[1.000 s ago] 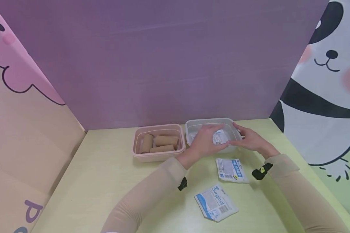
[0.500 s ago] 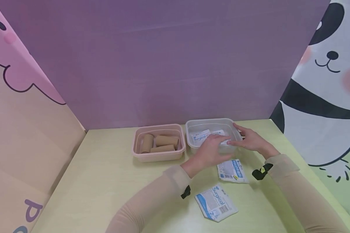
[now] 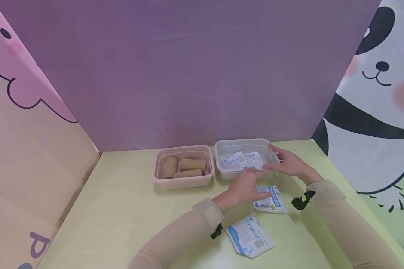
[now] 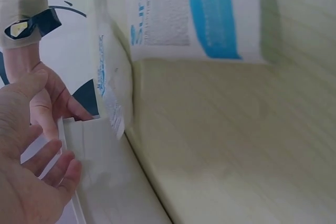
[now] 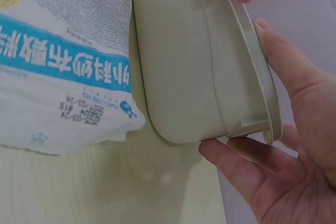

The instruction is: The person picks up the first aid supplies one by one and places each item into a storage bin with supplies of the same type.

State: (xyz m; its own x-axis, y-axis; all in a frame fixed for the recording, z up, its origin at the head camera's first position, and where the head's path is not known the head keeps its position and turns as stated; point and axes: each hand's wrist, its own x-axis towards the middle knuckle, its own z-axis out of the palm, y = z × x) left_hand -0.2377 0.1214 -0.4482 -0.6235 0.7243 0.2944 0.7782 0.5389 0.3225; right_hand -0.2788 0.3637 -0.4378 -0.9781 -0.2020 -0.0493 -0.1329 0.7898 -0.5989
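Two small white "Surgical" packets (image 3: 233, 160) lie inside a white plastic box (image 3: 229, 175) at the back right. My right hand (image 3: 291, 163) holds that box by its right end; in the right wrist view the thumb (image 5: 286, 56) is at the rim and fingers are against the end wall. My left hand (image 3: 244, 191) hovers before the box's front side, fingers loosely spread and holding nothing. Partly behind it lies a gauze dressing packet (image 3: 277, 200) with a blue band. Nearer the front rests another "Surgical" packet (image 3: 252, 239), face up.
A pink plastic box (image 3: 185, 182) stands left of the white one, with several brown rolls (image 3: 170, 167) inside. Both boxes sit near the table's back edge, by a purple wall (image 3: 202, 74). A panda panel (image 3: 373, 149) rises along the right side.
My left hand has withdrawn from over the white box toward the front, uncovering the packets inside. The right hand keeps its hold on the box's end.
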